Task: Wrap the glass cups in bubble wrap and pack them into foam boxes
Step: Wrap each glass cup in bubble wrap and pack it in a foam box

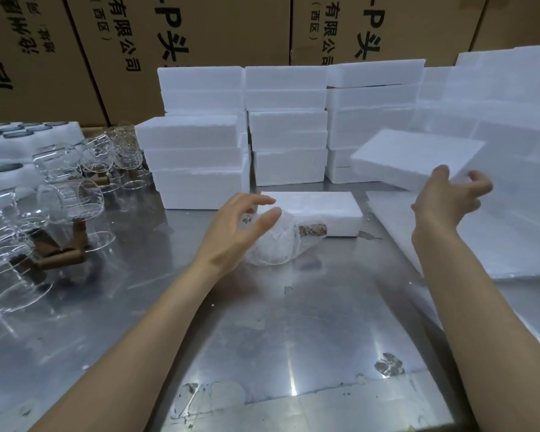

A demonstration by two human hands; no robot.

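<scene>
**Foam lid lifted, wrapped cup lying by the box**

My right hand (449, 198) holds a white foam lid (418, 155) up in the air, tilted, with my thumb and fingertips pinching its near edge. My left hand (240, 227) hovers open, fingers spread and relaxed, just over the bubble-wrapped glass cup (282, 243), which lies on its side on the steel table (262, 338). I cannot tell whether my palm touches the wrap. The cup's brown handle (312, 229) shows through the wrap, and it rests against the near side of a foam box (318, 210) that sits in the middle of the table.

Behind that box stand stacks of foam boxes (287, 123), several high, in front of brown cardboard cartons (200, 29) with printed characters. To my left, unwrapped glass cups (70, 198) with brown handles lie tumbled on the table, near white foam trays (19, 135). On my right lies a pile of bubble wrap sheets (480, 238).
</scene>
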